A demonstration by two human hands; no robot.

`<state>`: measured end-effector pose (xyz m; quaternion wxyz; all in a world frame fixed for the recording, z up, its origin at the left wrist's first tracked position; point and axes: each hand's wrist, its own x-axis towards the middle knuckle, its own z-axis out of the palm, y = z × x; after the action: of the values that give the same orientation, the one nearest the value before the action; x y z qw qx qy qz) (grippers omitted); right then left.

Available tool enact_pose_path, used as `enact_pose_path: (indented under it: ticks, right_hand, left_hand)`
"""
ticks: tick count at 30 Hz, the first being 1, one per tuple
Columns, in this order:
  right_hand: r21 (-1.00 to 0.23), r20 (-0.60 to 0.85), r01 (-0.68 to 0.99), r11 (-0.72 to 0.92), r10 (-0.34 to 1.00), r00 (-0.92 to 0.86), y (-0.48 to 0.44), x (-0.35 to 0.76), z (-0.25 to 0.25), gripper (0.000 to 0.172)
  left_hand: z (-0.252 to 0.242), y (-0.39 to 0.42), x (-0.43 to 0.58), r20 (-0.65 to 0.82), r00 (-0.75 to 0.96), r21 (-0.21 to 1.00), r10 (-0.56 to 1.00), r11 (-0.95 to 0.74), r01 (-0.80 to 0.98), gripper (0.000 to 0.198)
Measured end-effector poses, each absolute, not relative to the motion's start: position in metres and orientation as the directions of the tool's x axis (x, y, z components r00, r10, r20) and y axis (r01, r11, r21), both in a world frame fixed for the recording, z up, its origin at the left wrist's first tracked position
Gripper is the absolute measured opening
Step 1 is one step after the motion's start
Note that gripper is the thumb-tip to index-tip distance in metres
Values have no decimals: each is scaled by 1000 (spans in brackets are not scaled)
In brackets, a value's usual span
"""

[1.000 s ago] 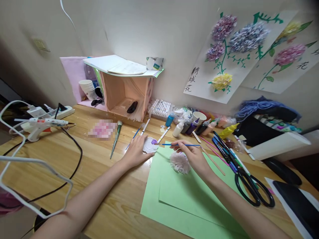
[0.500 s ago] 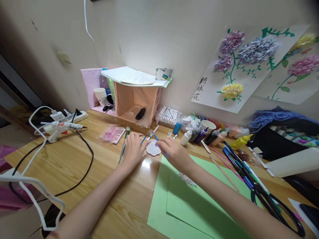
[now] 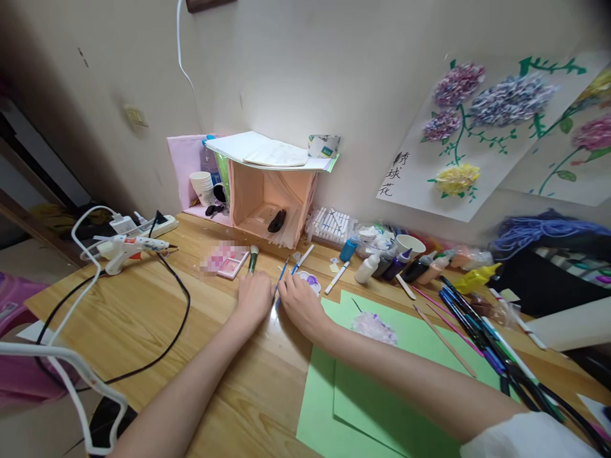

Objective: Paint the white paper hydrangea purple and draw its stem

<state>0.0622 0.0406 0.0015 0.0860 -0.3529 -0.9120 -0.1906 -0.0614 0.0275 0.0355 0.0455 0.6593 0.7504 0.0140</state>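
My left hand (image 3: 255,298) rests on the wooden table with its fingers curled under. It covers the handle end of a soft brush with a green ferrule (image 3: 252,259); whether it grips anything is hidden. My right hand (image 3: 301,306) lies right beside it, fingers bent down over a thin blue paintbrush (image 3: 282,273) that slants between the two hands. A second blue stick (image 3: 294,268) shows just beyond the right fingers. Partly behind that hand is a white scalloped palette (image 3: 316,287) with a purple paint patch.
Green sheets (image 3: 315,407) with a pale purple fluffy piece (image 3: 375,327) lie under my right forearm. Markers (image 3: 337,278), paint bottles (image 3: 366,268) and scissors (image 3: 525,381) stand or lie to the right. A glue gun (image 3: 126,251) with cables sits left; a cardboard box (image 3: 267,197) stands behind.
My right hand has moved left and toward me, close against the left hand. More of the purple fluffy piece shows. The view has shifted slightly left; purple paint is visible in the palette.
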Motion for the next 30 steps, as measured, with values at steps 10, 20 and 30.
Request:
enact_pose_path:
  ticks: [10,20,30]
  right_hand:
    - [237,183,703,671,680,-710,61,48,9,15]
    - [193,108,642,742,634,-766,59,58,17,17]
    - [106,204,582,807,555,-807,62,78,21,12]
  left_hand:
    - [31,27,-59,-8,-73,108,997,73,991,27]
    - [31,29,-58,-23,-78,130,997,80,988,23]
    - [54,21,-71,-29,-123,174,992,126,977,20]
